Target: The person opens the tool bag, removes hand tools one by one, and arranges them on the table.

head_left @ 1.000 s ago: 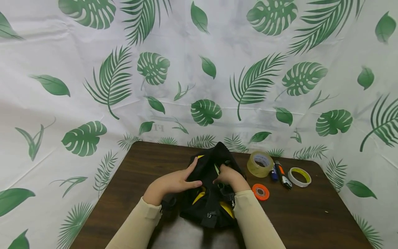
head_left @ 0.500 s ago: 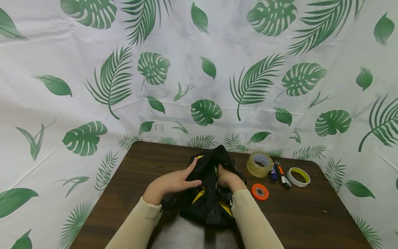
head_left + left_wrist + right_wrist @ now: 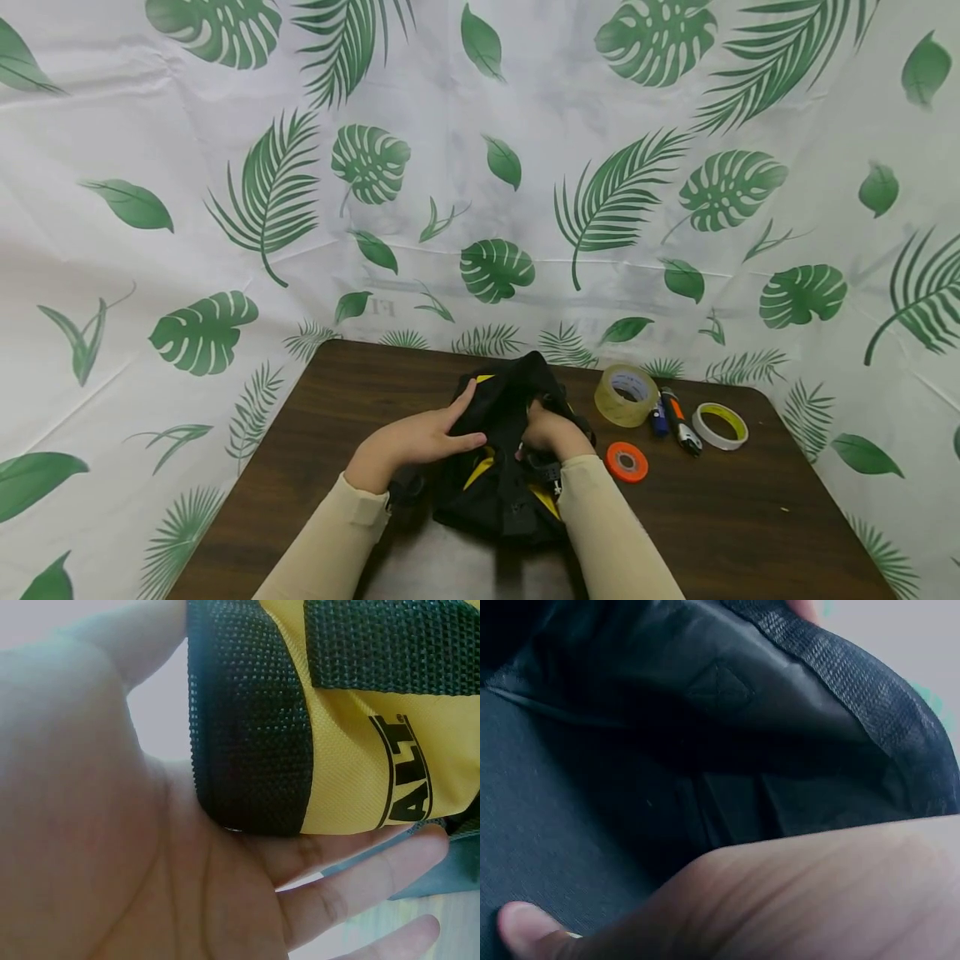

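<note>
A black and yellow fabric tool bag (image 3: 487, 492), with part of a printed word reading "ALT", stands on the table between the two hands. My left hand (image 3: 416, 437) rests against its left side, thumb and fingers spread and fairly straight. In the left wrist view the bag's black-edged yellow panel (image 3: 352, 765) lies across the fingers (image 3: 360, 892). My right hand (image 3: 551, 429) reaches into the bag's mouth. The right wrist view shows its dark lining (image 3: 727, 690) and a thumb tip (image 3: 525, 926) beside a small pale bit. The other right fingers are hidden.
To the right of the bag lie a roll of clear packing tape (image 3: 626, 397), an orange tape roll (image 3: 627, 462), a blue item (image 3: 659, 417), an orange and black utility knife (image 3: 681, 423) and a white tape roll (image 3: 720, 426). A leaf-patterned cloth (image 3: 495, 271) hangs behind the table (image 3: 750, 517).
My right hand has gone slightly deeper into the bag, and the green strip seen by its fingers is no longer visible. The bag's top has sunk a little. My left hand keeps its place.
</note>
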Demonstrator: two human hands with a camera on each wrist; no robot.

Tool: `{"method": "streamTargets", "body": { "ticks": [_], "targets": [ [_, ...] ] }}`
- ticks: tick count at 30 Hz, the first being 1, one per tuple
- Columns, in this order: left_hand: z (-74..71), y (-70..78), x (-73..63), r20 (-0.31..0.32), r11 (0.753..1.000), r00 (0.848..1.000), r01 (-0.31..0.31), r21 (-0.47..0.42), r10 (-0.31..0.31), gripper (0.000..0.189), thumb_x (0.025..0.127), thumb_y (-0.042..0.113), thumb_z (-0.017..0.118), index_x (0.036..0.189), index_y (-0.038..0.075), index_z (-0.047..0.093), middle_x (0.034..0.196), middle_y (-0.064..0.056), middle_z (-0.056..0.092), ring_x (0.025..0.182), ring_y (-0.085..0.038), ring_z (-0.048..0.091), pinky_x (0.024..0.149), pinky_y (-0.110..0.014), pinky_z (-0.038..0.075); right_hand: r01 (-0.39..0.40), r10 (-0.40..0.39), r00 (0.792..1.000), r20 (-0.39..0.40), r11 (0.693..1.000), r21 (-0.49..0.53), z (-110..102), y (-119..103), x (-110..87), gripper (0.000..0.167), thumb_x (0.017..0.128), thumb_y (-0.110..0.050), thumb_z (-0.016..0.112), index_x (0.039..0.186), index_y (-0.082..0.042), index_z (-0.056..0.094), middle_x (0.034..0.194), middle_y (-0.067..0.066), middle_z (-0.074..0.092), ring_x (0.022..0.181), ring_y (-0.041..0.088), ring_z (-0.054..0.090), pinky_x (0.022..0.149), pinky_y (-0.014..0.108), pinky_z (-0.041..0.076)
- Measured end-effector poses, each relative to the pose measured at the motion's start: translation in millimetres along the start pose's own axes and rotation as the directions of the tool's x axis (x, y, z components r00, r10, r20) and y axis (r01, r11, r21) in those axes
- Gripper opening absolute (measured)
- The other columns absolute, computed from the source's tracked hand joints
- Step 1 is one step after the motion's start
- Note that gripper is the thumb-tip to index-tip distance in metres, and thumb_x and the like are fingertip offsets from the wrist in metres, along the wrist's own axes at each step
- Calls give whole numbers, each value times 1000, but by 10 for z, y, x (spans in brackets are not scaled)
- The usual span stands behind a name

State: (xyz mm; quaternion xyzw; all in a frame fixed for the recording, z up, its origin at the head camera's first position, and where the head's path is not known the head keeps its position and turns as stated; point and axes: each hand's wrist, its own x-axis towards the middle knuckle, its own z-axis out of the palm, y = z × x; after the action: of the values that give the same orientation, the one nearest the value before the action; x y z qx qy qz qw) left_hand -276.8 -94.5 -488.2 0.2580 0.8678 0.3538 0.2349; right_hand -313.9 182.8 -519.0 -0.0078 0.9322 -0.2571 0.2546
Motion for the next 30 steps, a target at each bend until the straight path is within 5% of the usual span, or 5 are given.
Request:
{"method": "streamTargets", "body": {
  "ticks": [9, 13, 21, 27, 30],
  "targets": [
    [-8, 40, -11, 13, 1000, 1000, 17, -2, -17, 106, 101, 82, 52, 174, 41, -13, 182, -7, 21, 161, -33, 43, 130, -57, 37, 40, -39, 999, -38, 999, 32, -10, 14, -66, 111, 99, -9, 75, 174, 1, -7, 157, 30, 54, 87, 33, 62, 68, 39, 46],
    [-1, 33, -10, 12, 1000, 1000, 15, -14, -15, 105, 100, 81, 54, 173, 45, -14, 182, -6, 20, 161, -31, 43, 130, -56, 37, 69, -62, 995, -84, 995, 78, -23, -20, -76, 89, 105, -16, 71, 171, 4, 15, 157, 30, 54, 100, 34, 68, 77, 41, 52],
    [20, 26, -8, 18, 999, 1000, -10, -50, 11, 109, 102, 77, 56, 175, 36, -14, 183, -7, 17, 162, -30, 40, 131, -55, 36, 86, -72, 995, -71, 973, 212, -189, -157, -408, 87, 111, -22, 63, 169, 8, 5, 72, 5, 53, 54, 18, 46, 57, 32, 42],
    [18, 23, 6, 15, 999, 1000, -17, -49, 18, 110, 102, 76, 56, 175, 34, -14, 183, -8, 16, 162, -31, 41, 131, -54, 37, 198, -157, 973, -167, 944, 266, -327, -214, -727, 20, 110, -17, 65, 120, -3, 55, 85, 10, 67, 63, 21, 53, 62, 34, 45],
    [13, 18, 9, 18, 998, 1000, -24, -52, 25, 112, 101, 78, 56, 175, 33, -15, 183, -8, 16, 162, -31, 41, 131, -55, 37, 220, -157, 957, -246, 941, 256, -362, -233, -843, 18, 112, -23, 62, 105, -7, 61, 82, 9, 68, 63, 21, 50, 61, 33, 42]
  ]
}}
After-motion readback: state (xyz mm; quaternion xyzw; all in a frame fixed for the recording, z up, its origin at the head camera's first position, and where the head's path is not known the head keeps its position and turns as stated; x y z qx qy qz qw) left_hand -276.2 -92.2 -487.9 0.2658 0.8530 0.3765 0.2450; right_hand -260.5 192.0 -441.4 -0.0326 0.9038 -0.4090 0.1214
